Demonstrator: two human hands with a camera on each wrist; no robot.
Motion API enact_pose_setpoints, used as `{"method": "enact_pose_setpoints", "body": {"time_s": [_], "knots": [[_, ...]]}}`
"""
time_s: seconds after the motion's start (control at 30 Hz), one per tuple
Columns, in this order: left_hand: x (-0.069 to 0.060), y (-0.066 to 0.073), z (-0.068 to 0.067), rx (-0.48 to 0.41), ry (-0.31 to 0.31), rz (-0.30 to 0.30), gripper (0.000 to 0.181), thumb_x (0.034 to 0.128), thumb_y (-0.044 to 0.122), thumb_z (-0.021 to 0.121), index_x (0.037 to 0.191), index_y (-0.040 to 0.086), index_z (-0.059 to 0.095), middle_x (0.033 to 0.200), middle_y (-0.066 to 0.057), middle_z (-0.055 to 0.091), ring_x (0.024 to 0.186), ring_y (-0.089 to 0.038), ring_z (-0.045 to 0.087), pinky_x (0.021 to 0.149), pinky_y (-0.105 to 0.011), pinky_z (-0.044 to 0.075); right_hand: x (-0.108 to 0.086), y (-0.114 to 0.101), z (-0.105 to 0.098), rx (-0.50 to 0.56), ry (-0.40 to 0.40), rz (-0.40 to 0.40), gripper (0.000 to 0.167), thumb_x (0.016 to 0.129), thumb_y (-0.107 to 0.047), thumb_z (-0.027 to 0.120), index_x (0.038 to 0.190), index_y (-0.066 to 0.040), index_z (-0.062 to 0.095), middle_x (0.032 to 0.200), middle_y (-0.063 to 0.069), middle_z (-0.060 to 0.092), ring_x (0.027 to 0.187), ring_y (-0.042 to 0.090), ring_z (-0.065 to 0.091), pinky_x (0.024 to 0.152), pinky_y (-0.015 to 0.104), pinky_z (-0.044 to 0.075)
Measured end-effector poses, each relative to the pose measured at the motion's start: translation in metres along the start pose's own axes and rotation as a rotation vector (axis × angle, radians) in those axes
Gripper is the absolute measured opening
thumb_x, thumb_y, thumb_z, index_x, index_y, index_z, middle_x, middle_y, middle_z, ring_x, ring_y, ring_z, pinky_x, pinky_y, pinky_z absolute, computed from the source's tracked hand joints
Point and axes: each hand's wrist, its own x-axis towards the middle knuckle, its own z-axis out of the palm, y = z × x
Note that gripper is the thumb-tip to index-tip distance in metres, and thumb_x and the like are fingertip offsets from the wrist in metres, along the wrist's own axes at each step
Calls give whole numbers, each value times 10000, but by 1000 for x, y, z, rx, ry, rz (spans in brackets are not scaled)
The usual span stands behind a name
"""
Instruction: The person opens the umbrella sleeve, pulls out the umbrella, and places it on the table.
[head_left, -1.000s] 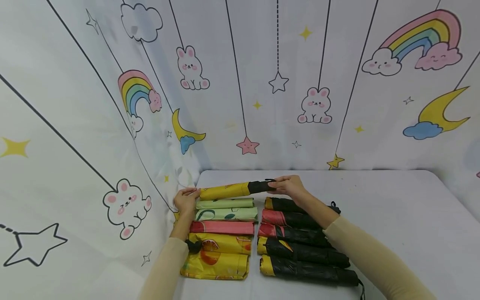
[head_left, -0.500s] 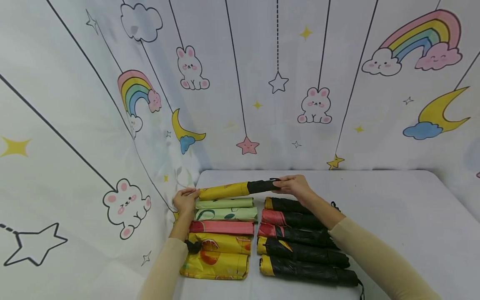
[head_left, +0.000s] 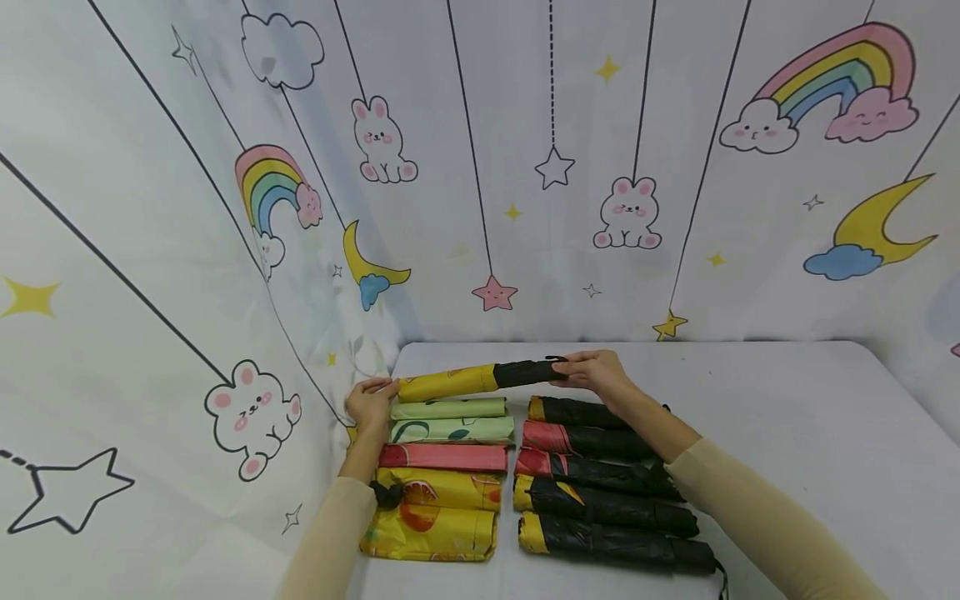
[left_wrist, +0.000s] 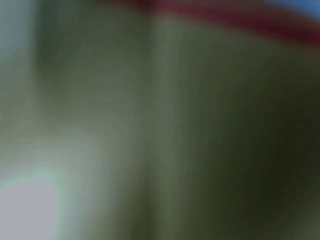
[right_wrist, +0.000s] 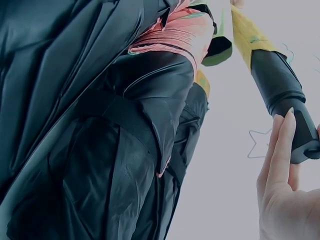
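In the head view, a folded umbrella (head_left: 525, 372) is held level at the far side of the table, its left part inside a yellow fruit-print sleeve (head_left: 450, 383). My left hand (head_left: 371, 400) pinches the sleeve's left end. My right hand (head_left: 596, 371) grips the umbrella's black right end, where a small dark cord shows. The right wrist view shows the fingers and thumb of my right hand (right_wrist: 287, 195) around the umbrella's black end (right_wrist: 300, 130). In the left wrist view everything is blurred.
Below lie two columns. At left are a light green sleeve (head_left: 450, 408), a leaf-print green sleeve (head_left: 480, 430), a red sleeve (head_left: 450, 456) and yellow sleeves (head_left: 450, 533). At right, several folded black umbrellas (head_left: 622, 537) lie parallel, partly under my right forearm. A printed curtain (head_left: 450, 208) stands behind.
My right hand has moved a little to the right with the umbrella's end, and slightly more black shows beyond the yellow sleeve. My left hand has stayed in place.
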Motion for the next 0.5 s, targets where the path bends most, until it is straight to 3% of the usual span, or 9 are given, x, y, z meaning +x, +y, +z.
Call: {"method": "enact_pose_setpoints", "body": {"time_s": [0.5], "knots": [[-2,1,0,4,8,-1,364,839,-63,831,1153,-79,647,1159,-272,718,782,-139,726,724,-245,622,-9,-3,-10,-15,16,-8,450,916,-188,827,1212,84,625,1099,133,745,979,294,772,953,357,596]]}}
